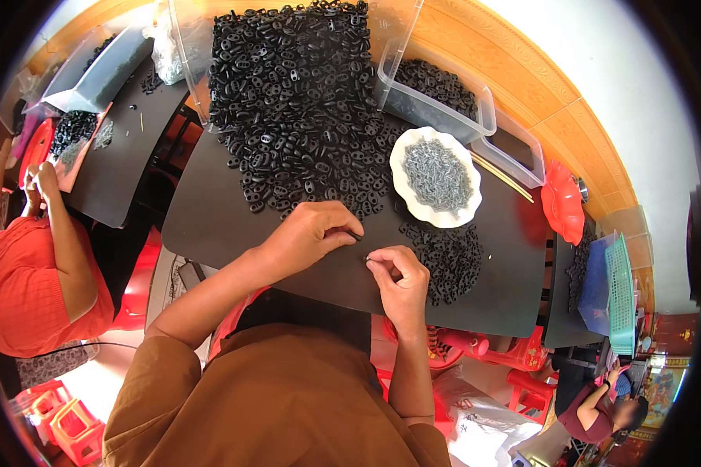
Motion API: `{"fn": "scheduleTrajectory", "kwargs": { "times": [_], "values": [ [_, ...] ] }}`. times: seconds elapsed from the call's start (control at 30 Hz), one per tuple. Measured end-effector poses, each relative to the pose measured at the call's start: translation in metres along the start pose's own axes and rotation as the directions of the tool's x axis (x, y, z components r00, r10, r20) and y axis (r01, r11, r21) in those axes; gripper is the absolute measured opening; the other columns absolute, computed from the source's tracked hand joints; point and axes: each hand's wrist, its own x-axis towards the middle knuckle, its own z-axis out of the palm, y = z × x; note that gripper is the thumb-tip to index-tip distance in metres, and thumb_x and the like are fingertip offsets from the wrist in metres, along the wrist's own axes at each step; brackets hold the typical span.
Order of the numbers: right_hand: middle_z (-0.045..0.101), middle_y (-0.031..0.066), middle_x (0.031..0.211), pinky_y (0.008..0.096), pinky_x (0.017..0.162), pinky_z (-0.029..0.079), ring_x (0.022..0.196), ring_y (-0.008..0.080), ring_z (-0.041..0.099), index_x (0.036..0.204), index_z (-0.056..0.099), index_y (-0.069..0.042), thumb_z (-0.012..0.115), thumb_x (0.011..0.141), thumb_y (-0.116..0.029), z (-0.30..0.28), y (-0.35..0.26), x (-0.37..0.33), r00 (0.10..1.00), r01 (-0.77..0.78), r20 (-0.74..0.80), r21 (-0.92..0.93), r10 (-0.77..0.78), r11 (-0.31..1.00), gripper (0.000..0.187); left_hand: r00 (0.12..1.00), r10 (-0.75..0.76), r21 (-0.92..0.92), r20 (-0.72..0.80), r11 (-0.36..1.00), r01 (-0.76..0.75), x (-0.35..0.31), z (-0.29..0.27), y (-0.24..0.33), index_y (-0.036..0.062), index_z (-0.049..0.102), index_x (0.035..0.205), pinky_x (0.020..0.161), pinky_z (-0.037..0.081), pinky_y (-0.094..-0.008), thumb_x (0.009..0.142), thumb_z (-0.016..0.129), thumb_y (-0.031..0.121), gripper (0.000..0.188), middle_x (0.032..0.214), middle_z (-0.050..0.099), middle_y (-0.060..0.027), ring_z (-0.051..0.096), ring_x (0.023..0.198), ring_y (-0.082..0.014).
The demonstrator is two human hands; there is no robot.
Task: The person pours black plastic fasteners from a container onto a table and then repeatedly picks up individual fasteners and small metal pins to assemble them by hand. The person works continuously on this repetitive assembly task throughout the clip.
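Note:
My left hand [313, 233] pinches a small black plastic piece [355, 236] between thumb and fingertips, just in front of the big heap. My right hand [399, 282] is closed in a pinch slightly nearer and to the right; a tiny pale speck shows at its fingertips, too small to name. The hands are apart. Beyond them spreads a large heap of black oval two-holed plastic pieces [292, 93]. A white scalloped dish [402, 193] holds many tiny grey, wire-like parts [438, 175]. Right of my right hand lies a pile of smaller black parts [449, 265].
A clear bin [436, 118] of black pieces stands behind the dish, with chopsticks [502, 176] beside it. A red scalloped dish [562, 204] sits at the dark table's [234, 226] right end. Two other people [43, 280] are at the left and far right. Red stools [78, 432] stand below.

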Motion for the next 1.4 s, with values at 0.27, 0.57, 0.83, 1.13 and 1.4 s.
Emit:
{"fn": "scheduleTrajectory", "kwargs": {
  "times": [0.27,0.57,0.83,1.13,1.4],
  "values": [
    [0.068,0.0017,0.083,0.0227,0.059,0.045,0.066,0.0051,0.057,0.095,0.065,-0.002,0.074,0.082,0.007,0.004,0.004,-0.001,0.994,-0.105,-0.011,0.024,0.105,0.994,0.018,0.974,-0.223,-0.169,0.039,0.959,0.226,-0.004,0.018,-0.001,-0.0006,0.074,0.104,0.074,0.057,-0.0285,0.089,0.073,0.003,0.015,0.094,0.074,-0.0097,0.071,0.082,-0.0152],
    [0.068,0.0044,0.084,0.0281,0.062,0.048,0.067,0.0129,0.061,0.097,0.062,-0.005,0.074,0.080,0.005,0.007,0.001,0.001,0.991,-0.135,-0.012,0.004,0.135,0.991,0.022,0.980,-0.197,-0.177,0.037,0.963,0.201,-0.004,0.017,-0.002,-0.0009,0.075,0.102,0.073,0.058,-0.0282,0.088,0.075,0.004,0.014,0.093,0.074,-0.0089,0.071,0.081,-0.0140],
    [0.068,0.0055,0.084,0.0277,0.062,0.049,0.067,0.0133,0.062,0.098,0.064,-0.004,0.074,0.079,0.006,0.008,0.001,0.003,0.992,-0.128,-0.008,0.002,0.128,0.992,0.024,0.987,-0.150,-0.150,0.052,0.976,0.156,-0.005,0.017,-0.002,-0.0001,0.075,0.101,0.071,0.058,-0.0276,0.088,0.074,0.004,0.013,0.091,0.074,-0.0083,0.071,0.079,-0.0135],
    [0.068,0.0066,0.084,0.0286,0.063,0.049,0.067,0.0149,0.063,0.097,0.065,-0.004,0.074,0.078,0.007,0.008,0.003,0.002,0.995,-0.102,-0.003,-0.022,0.102,0.995,0.023,0.995,-0.095,-0.117,0.040,0.988,0.099,-0.006,0.018,-0.005,0.0001,0.074,0.100,0.066,0.056,-0.0297,0.088,0.074,0.004,0.013,0.087,0.073,-0.0092,0.069,0.075,-0.0163],
    [0.068,0.0063,0.084,0.0290,0.062,0.050,0.068,0.0152,0.063,0.096,0.065,-0.005,0.074,0.078,0.007,0.008,0.001,0.002,0.993,-0.117,-0.009,-0.028,0.117,0.993,0.024,0.999,-0.027,-0.045,0.041,0.999,0.028,-0.006,0.019,-0.005,0.0003,0.073,0.100,0.065,0.053,-0.0328,0.087,0.073,0.005,0.013,0.085,0.071,-0.0111,0.068,0.075,-0.0219]
  ]
}}
